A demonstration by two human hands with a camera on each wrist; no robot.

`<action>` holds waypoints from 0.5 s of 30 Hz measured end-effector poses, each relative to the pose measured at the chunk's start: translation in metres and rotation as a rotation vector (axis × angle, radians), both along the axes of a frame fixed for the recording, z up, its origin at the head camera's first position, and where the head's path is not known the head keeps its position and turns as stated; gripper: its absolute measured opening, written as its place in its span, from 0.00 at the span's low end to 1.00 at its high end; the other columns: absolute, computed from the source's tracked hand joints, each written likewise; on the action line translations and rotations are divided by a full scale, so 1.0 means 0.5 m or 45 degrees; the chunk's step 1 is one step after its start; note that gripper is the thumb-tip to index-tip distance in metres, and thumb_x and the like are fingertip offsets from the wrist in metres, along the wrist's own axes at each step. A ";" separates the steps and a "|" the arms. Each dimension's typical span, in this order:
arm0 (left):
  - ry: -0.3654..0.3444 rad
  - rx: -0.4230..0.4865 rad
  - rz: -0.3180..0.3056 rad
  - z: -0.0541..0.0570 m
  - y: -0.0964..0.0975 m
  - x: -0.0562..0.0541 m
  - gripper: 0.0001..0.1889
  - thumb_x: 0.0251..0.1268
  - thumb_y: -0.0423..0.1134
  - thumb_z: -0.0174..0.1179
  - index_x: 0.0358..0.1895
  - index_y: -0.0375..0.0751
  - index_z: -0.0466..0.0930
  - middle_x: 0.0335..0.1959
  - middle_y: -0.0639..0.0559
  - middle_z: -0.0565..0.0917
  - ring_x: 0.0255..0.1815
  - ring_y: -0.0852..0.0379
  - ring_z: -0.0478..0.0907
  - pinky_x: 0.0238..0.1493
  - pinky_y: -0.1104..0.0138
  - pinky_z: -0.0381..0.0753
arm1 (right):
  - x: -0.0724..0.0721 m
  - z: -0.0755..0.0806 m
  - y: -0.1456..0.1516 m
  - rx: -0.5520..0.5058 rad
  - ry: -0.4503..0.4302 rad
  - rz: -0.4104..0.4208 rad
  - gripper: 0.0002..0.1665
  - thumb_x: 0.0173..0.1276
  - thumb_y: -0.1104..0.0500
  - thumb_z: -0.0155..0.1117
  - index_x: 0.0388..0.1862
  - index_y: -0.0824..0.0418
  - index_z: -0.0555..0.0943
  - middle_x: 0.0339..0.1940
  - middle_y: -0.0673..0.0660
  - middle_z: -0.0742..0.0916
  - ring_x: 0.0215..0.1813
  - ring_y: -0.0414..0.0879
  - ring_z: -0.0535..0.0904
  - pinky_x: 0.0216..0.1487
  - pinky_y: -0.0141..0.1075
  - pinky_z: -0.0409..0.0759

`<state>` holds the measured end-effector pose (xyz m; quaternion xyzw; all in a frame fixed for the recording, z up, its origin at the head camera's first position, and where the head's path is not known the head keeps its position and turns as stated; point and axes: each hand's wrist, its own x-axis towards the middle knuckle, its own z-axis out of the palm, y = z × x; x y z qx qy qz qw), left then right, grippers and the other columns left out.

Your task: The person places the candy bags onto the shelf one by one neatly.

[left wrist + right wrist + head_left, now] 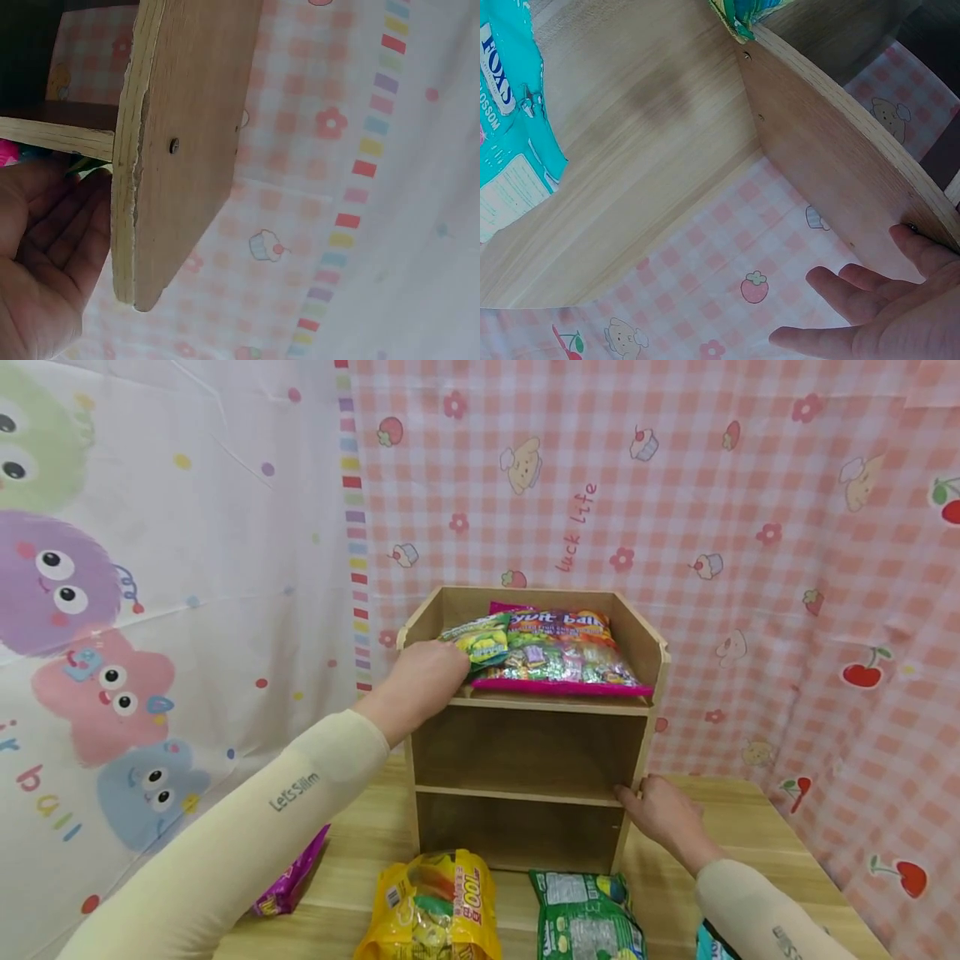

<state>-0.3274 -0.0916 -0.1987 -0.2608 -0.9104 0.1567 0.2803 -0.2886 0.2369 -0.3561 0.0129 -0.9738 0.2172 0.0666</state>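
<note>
A small wooden shelf unit [532, 792] stands on the table against the backdrop. On its top level lies a large clear-and-pink candy bag [562, 668]. A green and yellow candy bag [487, 643] rests tilted against that bag's left side, and my left hand [427, 681] holds its near corner. Seen from the left wrist, that hand [52, 247] has bent fingers at a sliver of green wrapper, beside the side panel. My right hand [663, 814] pinches the front edge of the right side panel, its other fingers [847, 296] spread outside it.
In front of the unit lie a yellow candy bag [431, 910] and a green bag [588, 918]. A purple packet [296, 877] lies at the left, partly behind my left sleeve. A turquoise FOX'S bag [510, 112] is at the right. Printed cloth hangs behind and at both sides.
</note>
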 end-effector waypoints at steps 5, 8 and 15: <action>0.073 -0.041 -0.045 -0.002 -0.001 0.003 0.09 0.61 0.25 0.59 0.26 0.39 0.84 0.29 0.44 0.86 0.29 0.47 0.83 0.28 0.54 0.83 | -0.001 0.001 0.002 0.011 0.006 0.001 0.27 0.74 0.43 0.53 0.35 0.67 0.80 0.31 0.58 0.84 0.35 0.55 0.79 0.45 0.70 0.69; 0.058 -0.066 -0.038 0.000 -0.004 0.003 0.09 0.61 0.26 0.59 0.26 0.40 0.84 0.29 0.45 0.86 0.28 0.47 0.83 0.30 0.54 0.82 | -0.002 0.002 0.002 0.033 0.002 0.002 0.27 0.74 0.42 0.53 0.33 0.66 0.81 0.31 0.58 0.84 0.38 0.58 0.81 0.50 0.77 0.62; 0.096 -0.209 0.075 0.003 -0.006 0.006 0.09 0.62 0.29 0.62 0.28 0.46 0.87 0.28 0.49 0.87 0.29 0.48 0.78 0.37 0.57 0.68 | -0.004 -0.001 0.002 0.081 -0.012 0.007 0.29 0.74 0.41 0.51 0.28 0.64 0.81 0.30 0.57 0.84 0.45 0.67 0.81 0.54 0.83 0.48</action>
